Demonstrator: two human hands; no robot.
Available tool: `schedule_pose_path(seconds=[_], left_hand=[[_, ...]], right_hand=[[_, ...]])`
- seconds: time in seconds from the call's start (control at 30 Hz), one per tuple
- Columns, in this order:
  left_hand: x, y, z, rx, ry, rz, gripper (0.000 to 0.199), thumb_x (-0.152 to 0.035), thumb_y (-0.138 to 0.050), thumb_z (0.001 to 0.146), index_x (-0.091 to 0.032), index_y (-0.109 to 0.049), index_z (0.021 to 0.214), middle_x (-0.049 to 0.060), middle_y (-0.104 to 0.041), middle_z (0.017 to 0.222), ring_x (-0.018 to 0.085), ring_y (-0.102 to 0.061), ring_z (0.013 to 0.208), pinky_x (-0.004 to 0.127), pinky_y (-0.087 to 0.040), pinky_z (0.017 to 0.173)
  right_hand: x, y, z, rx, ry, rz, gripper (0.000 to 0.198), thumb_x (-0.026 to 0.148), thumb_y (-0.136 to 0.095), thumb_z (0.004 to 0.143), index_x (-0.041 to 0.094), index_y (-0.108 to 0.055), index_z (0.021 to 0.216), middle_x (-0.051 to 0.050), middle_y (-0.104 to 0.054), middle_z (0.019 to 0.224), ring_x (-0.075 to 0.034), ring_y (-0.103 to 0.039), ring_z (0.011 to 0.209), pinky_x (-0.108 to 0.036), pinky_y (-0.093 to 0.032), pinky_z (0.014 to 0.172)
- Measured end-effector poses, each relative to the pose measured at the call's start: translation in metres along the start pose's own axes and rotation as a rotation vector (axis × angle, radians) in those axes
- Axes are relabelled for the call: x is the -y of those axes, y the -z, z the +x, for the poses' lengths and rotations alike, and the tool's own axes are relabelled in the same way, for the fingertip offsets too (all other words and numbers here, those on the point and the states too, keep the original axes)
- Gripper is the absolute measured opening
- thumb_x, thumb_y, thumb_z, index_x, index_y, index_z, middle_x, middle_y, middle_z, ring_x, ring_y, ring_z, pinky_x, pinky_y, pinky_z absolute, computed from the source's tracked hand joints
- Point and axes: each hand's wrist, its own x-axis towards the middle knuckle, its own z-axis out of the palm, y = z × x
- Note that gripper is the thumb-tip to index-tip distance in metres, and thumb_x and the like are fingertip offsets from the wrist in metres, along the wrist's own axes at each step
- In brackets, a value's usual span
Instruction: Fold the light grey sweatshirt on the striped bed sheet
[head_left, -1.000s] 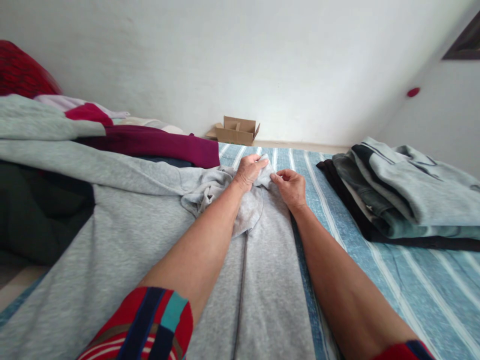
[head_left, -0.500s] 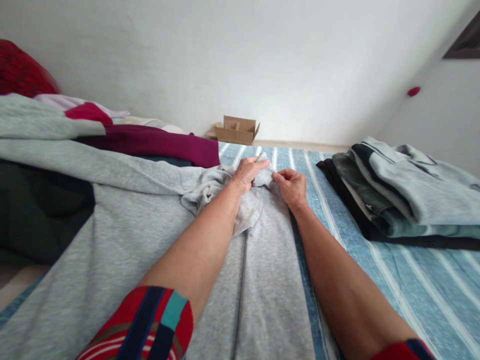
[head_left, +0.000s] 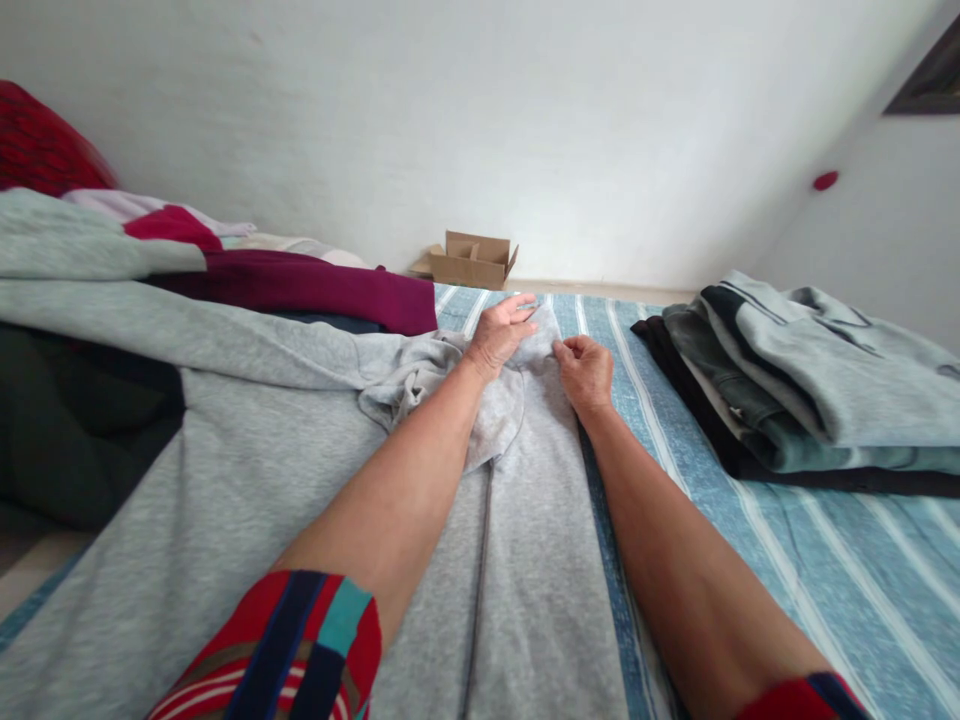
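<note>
A light grey sweatshirt [head_left: 547,540] is spread across the bed, with a long sleeve [head_left: 225,325] stretched to the left and a bunched part [head_left: 420,390] near the middle. A dark line runs down its front. At the garment's far end, my left hand [head_left: 499,335] rests over the cloth with its fingers stretched and apart. My right hand [head_left: 586,372] is closed in a pinch at the right edge of the same cloth. Its fingertips are partly hidden.
A stack of folded clothes [head_left: 847,390] lies on the right of the striped blue bedspread [head_left: 660,400]. Several garments, a maroon one [head_left: 322,285] among them, are heaped at the left. An open cardboard box [head_left: 469,268] stands by the white wall [head_left: 487,130].
My left hand's fingers have loosened and spread off the folded cloth, which now lies flatter at the far end. My right hand has shifted slightly right, still pinching the edge.
</note>
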Motion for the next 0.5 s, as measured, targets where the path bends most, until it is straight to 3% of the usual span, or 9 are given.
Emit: schedule_pose_path(seconds=[0.17,0.33,0.5], left_hand=[[-0.003,-0.006,-0.003,0.023,-0.099,0.113,0.055,-0.001,-0.058,0.063,-0.014,-0.059,0.116,0.008,-0.066,0.113,0.022,-0.058,0.113,0.024,-0.045,0.086],[-0.001,-0.01,-0.001,0.085,-0.14,0.177,0.057,0.004,-0.049,0.066,-0.013,-0.056,0.121,0.009,-0.058,0.128,0.022,-0.054,0.119,0.026,-0.043,0.096],[0.013,-0.007,0.009,0.125,-0.194,0.336,0.065,0.004,-0.042,0.067,-0.013,-0.049,0.13,0.007,-0.053,0.135,0.021,-0.051,0.123,0.032,-0.037,0.105]], right_hand=[[-0.004,-0.002,0.002,-0.009,-0.032,-0.019,0.023,0.039,-0.056,0.073,0.018,-0.063,0.067,-0.002,-0.06,0.061,-0.017,-0.053,0.06,-0.029,-0.038,0.062],[-0.006,-0.004,0.009,0.035,-0.053,-0.015,0.029,0.044,-0.057,0.071,0.016,-0.065,0.071,0.0,-0.056,0.058,-0.016,-0.05,0.057,-0.027,-0.035,0.057],[-0.004,-0.005,0.014,0.09,-0.038,-0.012,0.035,0.044,-0.053,0.074,0.017,-0.054,0.052,0.006,-0.037,0.047,-0.01,-0.036,0.05,-0.025,-0.027,0.052]])
